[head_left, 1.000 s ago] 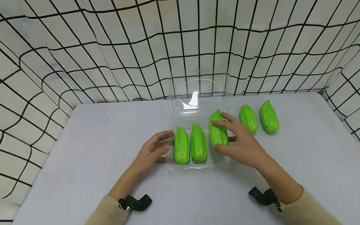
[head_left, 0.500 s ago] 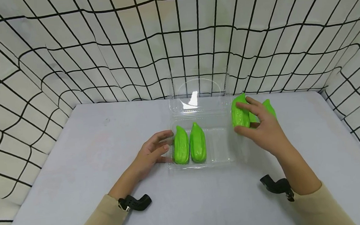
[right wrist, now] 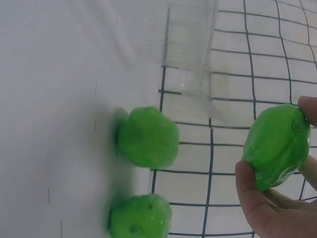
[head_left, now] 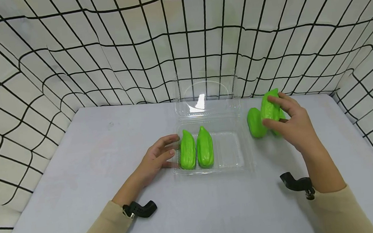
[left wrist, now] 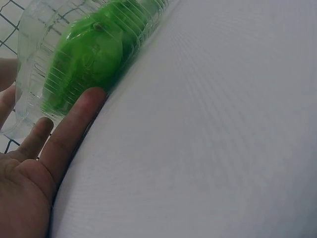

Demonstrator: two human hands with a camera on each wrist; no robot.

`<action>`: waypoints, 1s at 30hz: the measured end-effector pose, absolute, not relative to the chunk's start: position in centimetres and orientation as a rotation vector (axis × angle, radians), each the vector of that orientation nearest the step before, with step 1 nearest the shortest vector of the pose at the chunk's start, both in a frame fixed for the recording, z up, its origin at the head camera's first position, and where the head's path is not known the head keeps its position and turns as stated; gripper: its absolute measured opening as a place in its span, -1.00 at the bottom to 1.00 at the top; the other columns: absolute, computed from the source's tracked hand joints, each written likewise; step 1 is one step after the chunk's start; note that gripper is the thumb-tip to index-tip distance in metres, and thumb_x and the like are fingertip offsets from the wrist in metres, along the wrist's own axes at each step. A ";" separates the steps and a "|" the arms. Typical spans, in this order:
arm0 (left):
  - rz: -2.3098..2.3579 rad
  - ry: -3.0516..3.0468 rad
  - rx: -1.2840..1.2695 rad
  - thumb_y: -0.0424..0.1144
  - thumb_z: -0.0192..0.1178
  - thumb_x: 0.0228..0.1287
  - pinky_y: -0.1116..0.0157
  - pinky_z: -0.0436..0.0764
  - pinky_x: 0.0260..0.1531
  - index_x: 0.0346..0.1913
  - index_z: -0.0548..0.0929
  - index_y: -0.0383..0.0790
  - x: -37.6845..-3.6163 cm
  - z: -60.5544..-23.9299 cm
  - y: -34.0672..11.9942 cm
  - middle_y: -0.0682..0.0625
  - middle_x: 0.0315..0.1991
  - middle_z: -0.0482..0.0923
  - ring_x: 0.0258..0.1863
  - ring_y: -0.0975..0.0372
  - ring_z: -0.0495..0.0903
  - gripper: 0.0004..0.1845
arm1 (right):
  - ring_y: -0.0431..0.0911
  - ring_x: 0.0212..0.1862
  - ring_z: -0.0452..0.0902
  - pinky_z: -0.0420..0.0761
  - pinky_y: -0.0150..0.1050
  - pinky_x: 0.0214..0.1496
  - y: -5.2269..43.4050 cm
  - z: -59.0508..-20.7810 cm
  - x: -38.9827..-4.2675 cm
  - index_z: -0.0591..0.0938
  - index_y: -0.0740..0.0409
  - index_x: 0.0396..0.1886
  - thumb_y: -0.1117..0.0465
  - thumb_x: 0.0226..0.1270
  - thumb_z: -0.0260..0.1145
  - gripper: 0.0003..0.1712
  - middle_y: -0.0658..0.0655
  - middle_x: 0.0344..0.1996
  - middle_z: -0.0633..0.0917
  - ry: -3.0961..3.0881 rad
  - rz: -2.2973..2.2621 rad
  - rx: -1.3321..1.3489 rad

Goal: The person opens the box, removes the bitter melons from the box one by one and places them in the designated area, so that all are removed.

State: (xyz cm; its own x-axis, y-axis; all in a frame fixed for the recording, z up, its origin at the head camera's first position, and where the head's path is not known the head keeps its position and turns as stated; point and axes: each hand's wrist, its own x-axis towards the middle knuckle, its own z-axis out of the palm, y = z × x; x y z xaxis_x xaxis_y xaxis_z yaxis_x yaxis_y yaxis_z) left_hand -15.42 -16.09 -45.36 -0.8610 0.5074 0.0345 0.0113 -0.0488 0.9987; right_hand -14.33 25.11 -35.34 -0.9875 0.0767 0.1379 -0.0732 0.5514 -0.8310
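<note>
A clear plastic clamshell box [head_left: 233, 153] lies open on the grey table [head_left: 103, 149], its lid [head_left: 206, 92] standing at the back. Two green gourds [head_left: 188, 154] [head_left: 205, 152] lie side by side in its left half. My left hand [head_left: 173, 151] rests with straight fingers [left wrist: 74, 119] against the box's left wall [left wrist: 34, 59]. My right hand [head_left: 273, 112] grips a third green gourd [head_left: 268, 103] [right wrist: 275, 139] in the air, right of the box. Below it two more gourds lie on the table [right wrist: 147, 137] [right wrist: 140, 217]; in the head view one [head_left: 256, 122] shows and the other is mostly hidden by the hand.
A black-grid white cloth [head_left: 68, 60] walls the table on the left, back and right. The right half of the box holds nothing. Bare table stretches along the left side [head_left: 88, 169] and along the front edge [head_left: 214, 210].
My right hand lifted the third gourd out of the box's right half and carried it right, over the two gourds on the table. The left hand stayed against the box.
</note>
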 end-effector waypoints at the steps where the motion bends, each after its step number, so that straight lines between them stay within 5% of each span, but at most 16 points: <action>1: 1.973 1.886 0.551 -0.33 0.06 0.51 -0.01 0.73 -0.06 0.46 0.27 -0.22 -15.4 -45.4 -16.1 -0.19 0.51 0.17 0.45 -0.06 0.25 -0.48 | 0.14 0.54 0.08 0.43 0.28 0.32 25.3 -35.4 -14.4 0.37 0.00 0.49 0.18 0.26 0.44 -0.20 0.04 0.60 0.06 -2.626 1.416 -0.018; 30: 1.974 1.871 0.554 -0.32 0.06 0.51 0.01 0.73 -0.06 0.47 0.27 -0.22 -15.4 -45.2 -16.1 -0.20 0.51 0.17 0.43 -0.03 0.29 -0.47 | 0.19 0.59 -0.14 0.09 0.30 0.50 31.5 -38.4 -15.7 0.24 0.10 0.54 0.21 0.31 0.37 -0.15 0.12 0.61 -0.07 -2.664 1.387 -0.305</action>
